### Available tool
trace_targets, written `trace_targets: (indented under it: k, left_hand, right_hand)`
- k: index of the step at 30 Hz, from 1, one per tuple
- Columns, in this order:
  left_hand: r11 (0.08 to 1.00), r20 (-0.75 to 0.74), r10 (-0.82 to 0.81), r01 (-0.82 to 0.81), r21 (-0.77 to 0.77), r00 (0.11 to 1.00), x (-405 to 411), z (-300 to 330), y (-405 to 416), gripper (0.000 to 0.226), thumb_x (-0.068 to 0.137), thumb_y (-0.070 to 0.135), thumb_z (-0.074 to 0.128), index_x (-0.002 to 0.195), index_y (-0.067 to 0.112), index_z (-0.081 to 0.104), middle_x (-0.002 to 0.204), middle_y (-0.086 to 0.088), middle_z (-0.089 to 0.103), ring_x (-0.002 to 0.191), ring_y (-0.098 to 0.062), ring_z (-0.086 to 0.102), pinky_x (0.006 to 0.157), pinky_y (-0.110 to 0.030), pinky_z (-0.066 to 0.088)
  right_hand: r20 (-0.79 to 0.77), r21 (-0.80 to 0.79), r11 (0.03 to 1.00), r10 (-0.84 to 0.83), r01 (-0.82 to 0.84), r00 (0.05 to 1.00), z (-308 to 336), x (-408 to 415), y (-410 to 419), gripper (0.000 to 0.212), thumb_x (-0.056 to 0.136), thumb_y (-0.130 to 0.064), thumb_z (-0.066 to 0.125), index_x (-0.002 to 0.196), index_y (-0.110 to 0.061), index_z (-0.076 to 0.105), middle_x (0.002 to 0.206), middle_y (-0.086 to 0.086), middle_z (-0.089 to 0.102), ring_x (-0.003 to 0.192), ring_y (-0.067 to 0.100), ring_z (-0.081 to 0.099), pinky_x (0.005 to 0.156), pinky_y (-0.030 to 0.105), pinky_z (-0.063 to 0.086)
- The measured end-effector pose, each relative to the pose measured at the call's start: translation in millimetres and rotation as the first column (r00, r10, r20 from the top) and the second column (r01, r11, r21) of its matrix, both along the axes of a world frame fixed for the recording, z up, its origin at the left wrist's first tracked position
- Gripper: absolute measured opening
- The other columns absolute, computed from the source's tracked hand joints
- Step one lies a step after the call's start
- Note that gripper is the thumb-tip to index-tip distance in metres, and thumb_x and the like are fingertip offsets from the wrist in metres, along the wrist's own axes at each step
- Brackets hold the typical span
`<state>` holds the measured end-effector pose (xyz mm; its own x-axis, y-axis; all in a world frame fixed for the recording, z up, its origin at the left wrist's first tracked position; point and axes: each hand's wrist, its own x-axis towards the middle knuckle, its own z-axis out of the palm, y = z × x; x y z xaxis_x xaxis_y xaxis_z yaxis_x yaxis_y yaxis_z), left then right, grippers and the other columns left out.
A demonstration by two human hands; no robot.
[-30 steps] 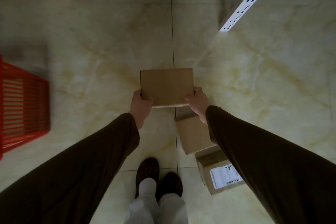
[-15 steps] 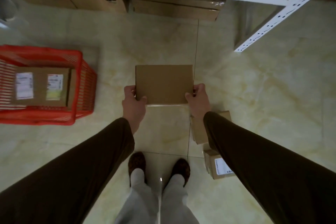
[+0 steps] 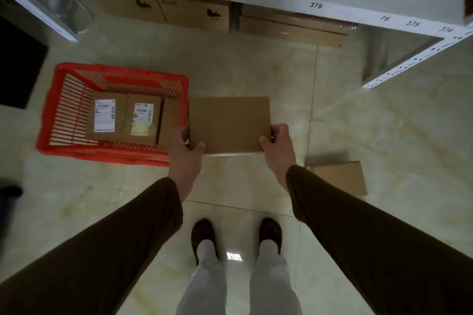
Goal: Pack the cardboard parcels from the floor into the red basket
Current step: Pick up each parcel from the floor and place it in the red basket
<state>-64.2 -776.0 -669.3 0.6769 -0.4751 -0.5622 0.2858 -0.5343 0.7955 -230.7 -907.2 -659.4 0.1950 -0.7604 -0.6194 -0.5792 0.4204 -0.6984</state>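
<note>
Both hands, left hand (image 3: 185,152) and right hand (image 3: 277,144), pinch the near corners of a flat cardboard parcel (image 3: 229,124) held just right of the red basket (image 3: 51,110). Such a shallow grip could let it tip and catch the rim. Another parcel (image 3: 343,178) lies half-hidden behind the right sleeve; the basket's labels probably can't be read.

Matt brown cardboard parcel (image 3: 229,124), glossy slatted red plastic basket (image 3: 64,107), polished marble-look floor tiles (image 3: 384,135)
</note>
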Motion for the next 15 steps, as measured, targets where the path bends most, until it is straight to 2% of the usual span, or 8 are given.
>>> trace_targets:
  k: [2, 4, 7, 9, 12, 13, 15]
  left_hand:
    - [1.0, -0.001, 0.009, -0.009, 0.006, 1.0, 19.1, 4.3, 17.5, 0.047, 0.096, 0.005, 0.063, 0.128, 0.033, 0.043, 0.115, 0.017, 0.055, 0.113, -0.012, 0.057, 0.095, -0.03, 0.05]
    - [1.0, -0.018, 0.022, -0.022, 0.015, 1.0, 35.3, 5.6, 30.7, 0.045, 0.096, 0.004, 0.062, 0.129, 0.029, 0.044, 0.119, 0.01, 0.056, 0.118, -0.02, 0.058, 0.1, -0.041, 0.052]
    - [0.999, -0.028, 0.051, -0.051, 0.013, 0.998, 55.9, 2.2, 44.4, 0.046, 0.096, 0.003, 0.063, 0.13, 0.027, 0.044, 0.123, 0.005, 0.056, 0.121, -0.025, 0.058, 0.097, -0.048, 0.055]
    - [0.998, -0.008, 0.07, -0.07, 0.005, 0.998, 66.9, -1.9, 53.8, 0.045, 0.095, 0.003, 0.063, 0.128, 0.028, 0.045, 0.12, 0.009, 0.056, 0.116, -0.019, 0.06, 0.086, -0.037, 0.059]
    - [0.997, 0.02, 0.08, -0.079, -0.004, 0.997, 83.6, -7.9, 66.9, 0.045, 0.095, 0.002, 0.064, 0.128, 0.027, 0.046, 0.118, 0.013, 0.057, 0.107, -0.004, 0.059, 0.07, -0.013, 0.055]
    - [0.997, 0.025, 0.077, -0.077, 0.004, 0.997, 90.4, -9.7, 71.0, 0.045, 0.095, 0.003, 0.064, 0.128, 0.028, 0.047, 0.118, 0.015, 0.057, 0.105, -0.001, 0.058, 0.07, -0.01, 0.052]
    - [0.998, 0.041, 0.067, -0.067, 0.013, 0.997, 107.1, -12.7, 79.3, 0.045, 0.094, 0.005, 0.065, 0.127, 0.03, 0.047, 0.117, 0.019, 0.056, 0.104, 0.003, 0.056, 0.078, -0.012, 0.048]
  right_hand:
    - [0.009, 0.003, 1.0, 0.01, -0.01, 1.0, 4.3, 18.0, 16.9, 0.025, 0.102, -0.013, 0.057, 0.121, -0.021, 0.044, 0.116, -0.005, 0.06, 0.106, 0.018, 0.062, 0.097, 0.033, 0.053]
    - [0.0, 0.001, 1.0, 0.03, -0.03, 1.0, 5.0, 33.5, 29.5, 0.025, 0.102, -0.014, 0.057, 0.122, -0.02, 0.045, 0.116, -0.005, 0.061, 0.103, 0.018, 0.063, 0.09, 0.03, 0.052]
    - [0.004, 0.009, 0.999, 0.049, -0.049, 0.999, 1.7, 53.4, 41.5, 0.024, 0.102, -0.014, 0.057, 0.122, -0.02, 0.044, 0.115, -0.005, 0.061, 0.102, 0.018, 0.063, 0.087, 0.028, 0.05]
    - [0.004, 0.023, 0.997, 0.069, -0.07, 0.998, -2.8, 65.0, 47.9, 0.025, 0.102, -0.014, 0.057, 0.122, -0.021, 0.044, 0.117, -0.005, 0.061, 0.103, 0.018, 0.063, 0.089, 0.029, 0.051]
    - [0.006, 0.025, 0.994, 0.108, -0.108, 0.994, -7.4, 83.0, 58.6, 0.028, 0.102, -0.014, 0.057, 0.123, -0.024, 0.042, 0.118, -0.007, 0.059, 0.104, 0.017, 0.062, 0.089, 0.028, 0.05]
    - [0.004, 0.027, 0.992, 0.12, -0.121, 0.993, -8.1, 89.5, 62.4, 0.03, 0.102, -0.015, 0.058, 0.124, -0.025, 0.042, 0.119, -0.008, 0.059, 0.105, 0.016, 0.062, 0.089, 0.027, 0.049]
    - [-0.001, 0.029, 0.989, 0.145, -0.144, 0.989, -7.8, 105.8, 70.4, 0.036, 0.101, -0.014, 0.057, 0.132, -0.022, 0.041, 0.123, -0.005, 0.059, 0.106, 0.017, 0.062, 0.091, 0.029, 0.05]
